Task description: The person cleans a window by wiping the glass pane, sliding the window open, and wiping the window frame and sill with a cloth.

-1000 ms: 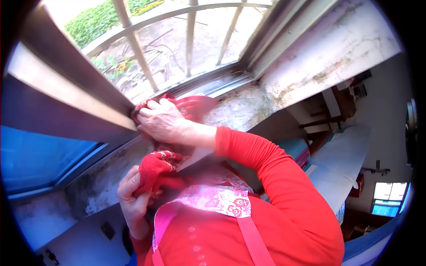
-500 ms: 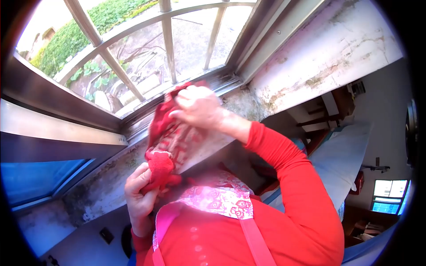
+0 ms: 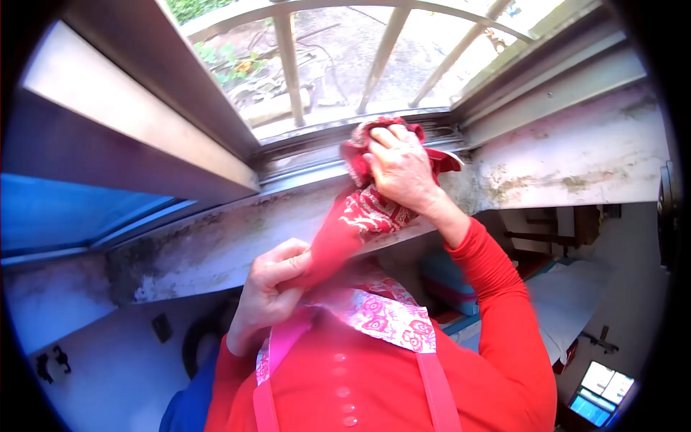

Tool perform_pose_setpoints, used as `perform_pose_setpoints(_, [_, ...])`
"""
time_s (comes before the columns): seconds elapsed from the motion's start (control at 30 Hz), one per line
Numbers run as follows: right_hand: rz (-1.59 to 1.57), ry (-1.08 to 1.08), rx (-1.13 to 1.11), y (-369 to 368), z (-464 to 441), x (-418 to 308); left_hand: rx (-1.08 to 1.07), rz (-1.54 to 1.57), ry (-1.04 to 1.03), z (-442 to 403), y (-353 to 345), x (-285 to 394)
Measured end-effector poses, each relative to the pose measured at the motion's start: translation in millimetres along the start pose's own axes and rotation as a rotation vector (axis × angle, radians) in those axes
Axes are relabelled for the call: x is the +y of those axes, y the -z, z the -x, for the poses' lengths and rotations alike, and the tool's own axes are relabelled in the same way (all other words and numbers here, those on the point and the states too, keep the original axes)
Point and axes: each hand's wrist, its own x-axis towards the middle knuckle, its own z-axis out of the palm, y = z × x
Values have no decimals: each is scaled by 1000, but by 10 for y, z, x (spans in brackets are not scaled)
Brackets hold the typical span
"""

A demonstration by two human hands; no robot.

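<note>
A red and white patterned cloth [image 3: 374, 212] stretches between both hands at the window. My right hand [image 3: 404, 167] is closed on its bunched upper part, over the window track near the right corner of the frame. Below and to the left, my left hand [image 3: 277, 279] pinches the plain red end of the cloth in front of the stained sill [image 3: 209, 252]. The cloth between the hands is slightly blurred.
Metal bars [image 3: 288, 68] cross the window above, with ground and plants outside. A sliding pane frame [image 3: 144, 108] stands at the left. A mouldy wall [image 3: 576, 169] and a bed with a pale cover [image 3: 568, 302] lie at the right.
My right hand has moved right along the window track with the cloth, from the pane frame towards the right corner. My left hand has shifted right too, still holding the cloth's end. The view has turned.
</note>
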Motion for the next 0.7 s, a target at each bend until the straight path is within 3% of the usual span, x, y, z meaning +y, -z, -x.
perform_pose_setpoints(0.17, [-401, 75, -8, -273, -248, -371, 87, -17, -8, 208, 87, 48])
perform_pose_setpoints(0.27, [-734, 12, -291, -388, -506, -584, 117, -17, -29, 279, 127, 60])
perform_pose_setpoints(0.3, [-690, 1, -406, -302, -613, -745, 126, -18, -36, 300, 140, 66])
perform_pose_setpoints(0.33, [-459, 224, -221, -477, -629, -844, 129, -27, -15, 318, 156, 92])
perform_pose_setpoints(0.37, [-351, 257, -116, -546, -586, -900, 132, -36, 6, 328, 172, 129])
perform_pose_setpoints(0.43, [-252, 332, -137, -580, -618, -896, 147, -31, 24, 354, 182, 141])
perform_pose_setpoints(0.53, [-430, 434, -85, -620, -563, -751, 164, 18, -4, 364, 174, 82])
perform_pose_setpoints(0.63, [-370, 406, -195, -307, -393, -413, 160, 47, -38, 328, 161, 67])
perform_pose_setpoints(0.7, [-250, 263, -232, -63, -280, -236, 158, 19, -28, 328, 165, 88])
